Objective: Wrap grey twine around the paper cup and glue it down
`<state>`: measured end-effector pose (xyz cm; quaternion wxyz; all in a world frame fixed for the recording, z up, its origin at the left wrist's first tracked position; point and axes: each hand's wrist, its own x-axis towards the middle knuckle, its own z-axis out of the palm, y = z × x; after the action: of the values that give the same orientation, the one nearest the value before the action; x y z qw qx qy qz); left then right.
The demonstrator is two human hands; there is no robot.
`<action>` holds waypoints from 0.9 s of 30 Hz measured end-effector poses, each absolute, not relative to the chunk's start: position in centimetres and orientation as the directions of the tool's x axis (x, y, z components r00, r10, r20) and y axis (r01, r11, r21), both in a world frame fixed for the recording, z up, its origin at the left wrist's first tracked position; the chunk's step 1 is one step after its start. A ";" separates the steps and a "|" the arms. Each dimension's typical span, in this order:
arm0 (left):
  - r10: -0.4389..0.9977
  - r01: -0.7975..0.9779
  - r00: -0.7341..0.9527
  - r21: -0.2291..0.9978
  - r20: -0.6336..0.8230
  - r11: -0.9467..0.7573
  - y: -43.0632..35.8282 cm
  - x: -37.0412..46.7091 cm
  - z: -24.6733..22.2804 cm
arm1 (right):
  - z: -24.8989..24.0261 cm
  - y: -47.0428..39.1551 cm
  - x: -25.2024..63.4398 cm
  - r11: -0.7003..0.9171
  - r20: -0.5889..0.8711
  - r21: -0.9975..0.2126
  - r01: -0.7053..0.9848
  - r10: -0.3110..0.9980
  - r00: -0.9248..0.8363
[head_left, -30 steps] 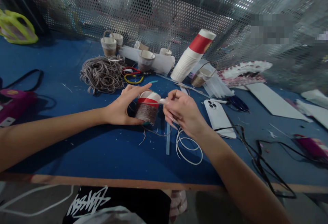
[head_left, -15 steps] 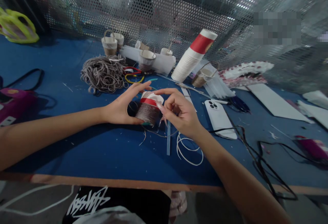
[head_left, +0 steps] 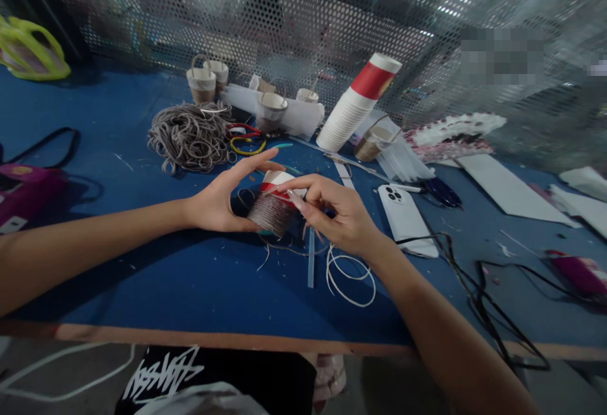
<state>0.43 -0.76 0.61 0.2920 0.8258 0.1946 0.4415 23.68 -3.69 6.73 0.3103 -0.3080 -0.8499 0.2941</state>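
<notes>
A paper cup [head_left: 274,178], white with a red band, lies tilted on the blue table between my hands. Grey cord [head_left: 274,214] is wound in close turns around one part of it, up to the red band. My left hand [head_left: 226,195] holds the cup from the left, thumb at the cord-covered end and fingers on the far side, the index finger stretched out. My right hand [head_left: 334,209] is at the cup's right side. Its index fingertip rests on the red band along the cord's edge, the thumb close beside it, the other fingers curled and partly hidden.
Behind the cup lie a heap of grey cord [head_left: 192,136], red-and-yellow-handled tools [head_left: 247,144] and a leaning stack of paper cups [head_left: 345,114]. Several small cord-wrapped cups [head_left: 203,89] stand near the mesh wall. A white phone [head_left: 408,222], white cord loop [head_left: 351,279] and glue stick [head_left: 312,260] lie right.
My right index finger has moved from the cup's white rim down to the red band at the cord's edge. The cup has turned slightly, and my left thumb and fingers have spread a little.
</notes>
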 end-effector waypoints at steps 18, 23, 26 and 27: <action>0.541 -0.094 0.506 0.667 0.672 -0.739 0.0 0.5 -0.3 | 6.2 -3.2 23.9 0.768 0.516 -0.593 0.243 0.594 -0.618; 0.536 -0.123 0.503 0.670 0.678 -0.732 0.2 0.5 -0.4 | 6.3 -3.2 24.0 0.777 0.529 -0.588 0.226 0.581 -0.619; 0.548 -0.122 0.497 0.679 0.673 -0.724 0.2 0.5 -0.4 | 6.3 -3.2 24.0 0.784 0.546 -0.587 0.204 0.568 -0.616; 0.552 -0.125 0.493 0.682 0.673 -0.721 0.2 0.5 -0.4 | 6.3 -3.1 24.0 0.783 0.553 -0.590 0.195 0.569 -0.609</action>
<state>0.50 0.19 -0.37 0.3486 0.7906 0.1350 0.4850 24.03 -3.15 6.33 0.3831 -0.2213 -0.8631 0.2436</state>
